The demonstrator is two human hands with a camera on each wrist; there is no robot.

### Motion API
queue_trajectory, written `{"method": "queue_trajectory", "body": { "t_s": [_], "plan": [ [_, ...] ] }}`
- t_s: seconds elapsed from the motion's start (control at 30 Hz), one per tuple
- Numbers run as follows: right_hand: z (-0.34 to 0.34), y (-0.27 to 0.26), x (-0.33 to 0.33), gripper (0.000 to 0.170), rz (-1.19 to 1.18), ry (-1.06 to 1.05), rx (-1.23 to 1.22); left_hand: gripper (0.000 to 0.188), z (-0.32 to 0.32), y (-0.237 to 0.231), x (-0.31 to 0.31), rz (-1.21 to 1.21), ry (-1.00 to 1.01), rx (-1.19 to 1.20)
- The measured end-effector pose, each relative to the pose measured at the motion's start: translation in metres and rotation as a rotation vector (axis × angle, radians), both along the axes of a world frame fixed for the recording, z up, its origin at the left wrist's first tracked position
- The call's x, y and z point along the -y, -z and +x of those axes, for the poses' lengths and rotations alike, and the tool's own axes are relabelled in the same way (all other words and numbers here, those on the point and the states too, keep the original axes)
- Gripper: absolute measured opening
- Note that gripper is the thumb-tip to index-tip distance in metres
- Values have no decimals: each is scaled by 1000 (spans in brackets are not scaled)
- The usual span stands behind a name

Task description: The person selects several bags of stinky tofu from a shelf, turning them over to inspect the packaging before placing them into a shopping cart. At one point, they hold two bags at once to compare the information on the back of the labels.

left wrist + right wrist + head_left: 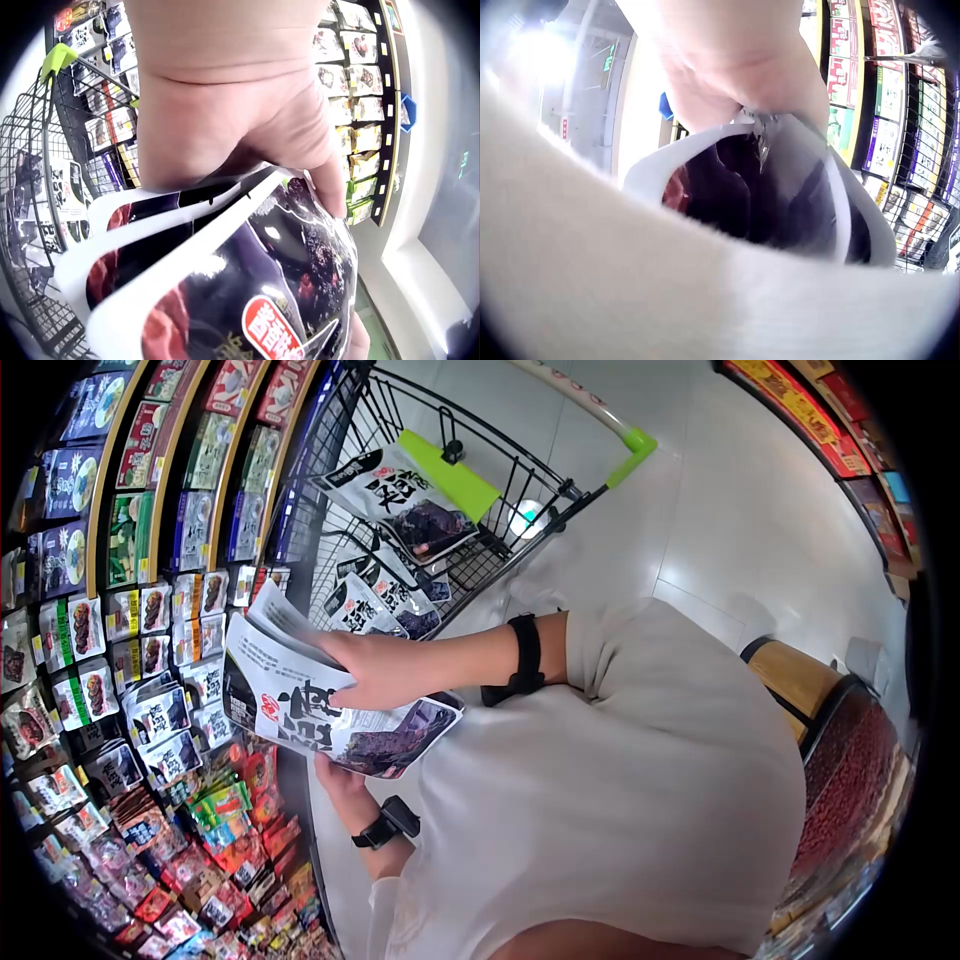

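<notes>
Several large white, black and dark purple food pouches (330, 700), with red labels and a food picture, lie in a stack between my two hands. My right hand (385, 670) grips them from above, its fingers blurred at the upper pouch edge. From below, my left hand (345, 785) pinches the near edge of the stack. The left wrist view shows overlapping pouches (315, 255) under the left palm (232, 120). In the right wrist view, the right hand (742, 82) holds dark pouches (727, 187), partly hidden behind pale cloth.
A black wire shopping cart (480, 435) with a green-ended handle stands beyond the right hand. More similar pouches (385, 585) lie in it. Shelves of packaged food (150, 620) run along the left. A pale shirt (620, 800) sits close behind the forearms.
</notes>
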State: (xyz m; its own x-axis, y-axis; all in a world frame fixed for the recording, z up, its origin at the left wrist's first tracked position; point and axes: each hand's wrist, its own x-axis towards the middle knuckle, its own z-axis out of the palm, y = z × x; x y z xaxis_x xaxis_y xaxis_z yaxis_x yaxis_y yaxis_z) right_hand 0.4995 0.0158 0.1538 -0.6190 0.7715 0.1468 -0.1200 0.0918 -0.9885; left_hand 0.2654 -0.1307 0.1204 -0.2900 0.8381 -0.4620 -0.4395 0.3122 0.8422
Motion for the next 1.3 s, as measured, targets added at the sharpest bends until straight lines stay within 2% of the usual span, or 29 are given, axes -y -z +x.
{"method": "queue_trajectory", "body": {
  "t_s": [0.1, 0.17, 0.23, 0.27, 0.3, 0.37, 0.4, 0.43, 0.5, 0.53, 0.6, 0.63, 0.67, 0.7, 0.73, 0.77, 0.8, 0.87, 0.9, 0.93, 1.0, 1.07, 1.1, 1.13, 1.17, 1.2, 1.23, 1.3],
  "plan": [
    [17, 0, -12, 80, 8, 50, 22, 68, 27, -1, -15, 79, -6, 83],
    [24, 1, -15, 84, 53, 91, 18, 77, 42, 2, -19, 36, -90, 95],
    [37, -5, -19, 90, 162, 58, 230, 75, 47, 14, -17, 70, -49, 183],
    [45, -11, -23, 96, 169, -34, 261, 74, 39, 30, -14, 52, -24, 253],
    [49, -11, -26, 96, 174, -48, 257, 70, 44, 32, -18, 30, -45, 276],
    [56, -10, -34, 101, 157, -167, 37, 65, 54, 37, -22, -21, -102, 238],
    [60, -13, -41, 101, 120, -233, 1, 61, 57, 38, -25, 43, -29, 353],
    [61, -11, -44, 101, 124, -241, 3, 61, 59, 39, -28, 49, -36, 356],
    [65, -9, -50, 93, 103, -187, -155, 58, 65, 42, -38, 207, 29, 448],
    [69, -9, -58, 89, 106, -159, -149, 58, 63, 47, -40, 217, -19, 394],
    [81, -8, -88, 74, -143, -152, -163, 58, 58, 53, -43, 260, 7, 411],
    [85, 5, -103, 62, -429, -91, -332, 57, 55, 55, -43, 294, 40, 425],
    [88, 4, -119, 50, -483, 160, -230, 56, 52, 57, -43, 281, 56, 428],
    [88, 28, -141, 45, -508, 344, -172, 55, 53, 54, -46, 272, 66, 500],
    [94, 41, -161, 40, -530, 443, -37, 54, 53, 52, -47, 244, 71, 497],
    [97, 67, -177, 45, -478, 522, -38, 53, 53, 52, -48, 216, 78, 494],
    [95, 106, -197, 42, -335, 641, 102, 50, 51, 54, -50, 167, 51, 500],
    [101, 117, -202, 42, -413, 554, 292, 44, 47, 58, -52, 53, 6, 504],
    [100, 139, -212, 43, -521, 494, 340, 45, 34, 67, -48, -54, 26, 396],
    [95, 167, -217, 45, -621, 426, 395, 38, 37, 59, -51, -34, 22, 476],
    [84, 199, -216, 46, -590, 417, 472, 32, 31, 46, -53, 91, 93, 421],
    [79, 282, -240, 49, -613, 327, 344, 33, 25, 32, -54, 110, 128, 386],
    [75, 265, -226, 55, -674, 275, 338, 30, 26, 21, -56, 149, 133, 468],
    [72, 251, -216, 62, -762, 359, 484, 31, 22, 24, -56, 157, 130, 460],
    [68, 236, -209, 70, -905, 339, 543, 32, 16, 26, -53, 162, 130, 455],
    [64, 208, -196, 74, -945, 268, 466, 33, 15, 19, -51, 197, 111, 414],
    [59, 218, -202, 80, -966, 305, 470, 34, 14, 14, -52, 231, 101, 374],
    [52, 220, -204, 76, -1011, 402, 478, 33, 7, 13, -50, 264, 60, 408]
  ]
}}
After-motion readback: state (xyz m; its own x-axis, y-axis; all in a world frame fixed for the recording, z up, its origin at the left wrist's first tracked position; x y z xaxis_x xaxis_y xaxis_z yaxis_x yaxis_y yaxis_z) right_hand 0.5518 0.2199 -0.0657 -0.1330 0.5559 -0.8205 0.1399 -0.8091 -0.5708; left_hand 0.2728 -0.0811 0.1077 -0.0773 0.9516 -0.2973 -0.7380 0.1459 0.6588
